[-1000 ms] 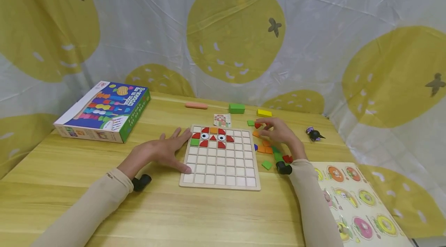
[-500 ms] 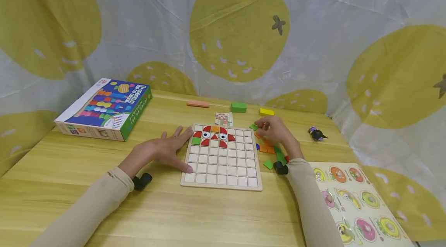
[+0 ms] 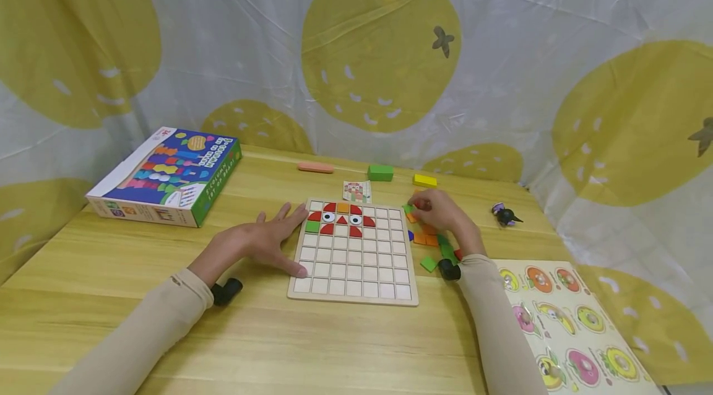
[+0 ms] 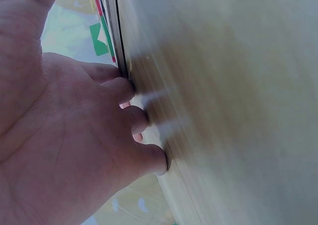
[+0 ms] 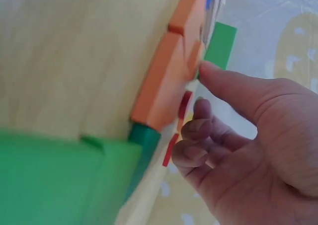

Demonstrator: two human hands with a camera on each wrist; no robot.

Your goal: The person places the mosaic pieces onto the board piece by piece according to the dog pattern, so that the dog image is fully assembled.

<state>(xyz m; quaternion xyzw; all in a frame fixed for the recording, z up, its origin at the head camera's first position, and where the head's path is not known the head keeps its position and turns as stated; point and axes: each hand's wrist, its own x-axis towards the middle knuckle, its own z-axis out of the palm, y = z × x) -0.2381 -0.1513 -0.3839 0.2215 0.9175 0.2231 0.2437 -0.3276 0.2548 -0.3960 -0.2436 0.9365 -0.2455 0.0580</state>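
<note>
A wooden grid board [image 3: 362, 256] lies flat, with red pieces [image 3: 326, 230], two eye discs [image 3: 328, 217], an orange tile and a green tile [image 3: 312, 226] in its upper left squares. My left hand [image 3: 267, 243] rests spread along the board's left side, thumb on the grid. Right of the board, my right hand [image 3: 442, 212] reaches among loose tiles, fingers loosely bent. A small green tile [image 3: 408, 208] lies at its fingertips. In the right wrist view a gap shows between thumb and fingers, close to orange tiles [image 5: 159, 86] and a red piece [image 5: 185, 105].
A picture card [image 3: 357, 191] lies behind the board. Farther back are a pink stick [image 3: 315, 167], a green block [image 3: 380, 173] and a yellow block [image 3: 425, 180]. A game box [image 3: 167, 172] sits left; a fruit puzzle board [image 3: 574, 321] and a dark toy [image 3: 505, 215] are right.
My right hand has shifted slightly, and the small green tile beside its fingertips has moved toward me and to the right. My left hand stays in place on the board.
</note>
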